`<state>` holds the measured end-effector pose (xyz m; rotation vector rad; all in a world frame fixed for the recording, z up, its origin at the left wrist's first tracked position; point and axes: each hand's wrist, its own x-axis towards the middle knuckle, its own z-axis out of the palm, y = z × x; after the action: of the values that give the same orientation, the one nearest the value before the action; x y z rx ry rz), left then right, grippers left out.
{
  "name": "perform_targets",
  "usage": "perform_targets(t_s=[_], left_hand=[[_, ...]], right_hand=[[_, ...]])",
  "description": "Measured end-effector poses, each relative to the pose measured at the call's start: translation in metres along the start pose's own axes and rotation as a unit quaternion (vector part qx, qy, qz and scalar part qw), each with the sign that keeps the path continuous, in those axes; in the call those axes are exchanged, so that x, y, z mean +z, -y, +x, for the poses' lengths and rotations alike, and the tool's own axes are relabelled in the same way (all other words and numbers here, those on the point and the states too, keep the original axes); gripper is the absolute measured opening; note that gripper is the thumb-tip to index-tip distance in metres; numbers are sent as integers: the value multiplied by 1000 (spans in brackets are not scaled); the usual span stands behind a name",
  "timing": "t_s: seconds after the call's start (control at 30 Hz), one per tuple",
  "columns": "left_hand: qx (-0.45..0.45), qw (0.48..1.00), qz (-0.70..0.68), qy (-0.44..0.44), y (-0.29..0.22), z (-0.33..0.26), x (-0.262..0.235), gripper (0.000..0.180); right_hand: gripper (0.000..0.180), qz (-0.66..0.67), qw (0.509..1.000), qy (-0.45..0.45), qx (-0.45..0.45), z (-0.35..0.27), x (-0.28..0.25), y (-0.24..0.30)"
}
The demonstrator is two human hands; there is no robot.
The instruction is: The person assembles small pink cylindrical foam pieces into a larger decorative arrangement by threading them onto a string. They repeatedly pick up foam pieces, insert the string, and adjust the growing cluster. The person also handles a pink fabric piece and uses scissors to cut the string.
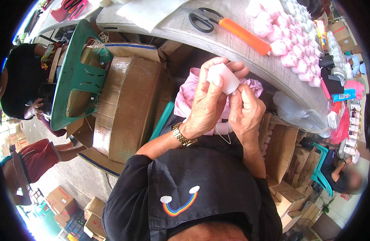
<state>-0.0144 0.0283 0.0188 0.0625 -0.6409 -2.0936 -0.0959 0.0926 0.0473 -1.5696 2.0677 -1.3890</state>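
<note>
Currently one pale pink cylinder [230,81] is mid-handling, held up over the lap, w/ the L hand [206,103] wrapped round it and the R hand [246,109] pinching at its lower rim, so this pc isn't set down yet. Below it lies pink cloth [186,99] w/ another pale piece [222,128] near the wrists, and, approx., some pinkish pcs sit in the cardboard box [282,149] to the R, tho that's too hidden to count or call done. Beyond, rows of pink pieces [291,45] stand on the bench [175,29], prob. the finished lot.
</note>
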Motion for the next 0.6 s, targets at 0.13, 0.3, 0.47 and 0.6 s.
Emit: perform_targets(t_s=[0.13,0.3,0.47,0.6], left_hand=[[-3,999,39,7,-3,0,-2,51],[12,999,34,5,-4,2,-1,54],[11,999,50,12,-1,1,-2,56],[1,997,81,4,-3,-2,-3,57]], right_hand=[[11,125,987,41,94,-2,-4,-1],[9,171,977,29,121,-3,-9,-2],[6,107,992,17,68,-2,-9,1],[5,84,994,24,66,-1,-10,3]])
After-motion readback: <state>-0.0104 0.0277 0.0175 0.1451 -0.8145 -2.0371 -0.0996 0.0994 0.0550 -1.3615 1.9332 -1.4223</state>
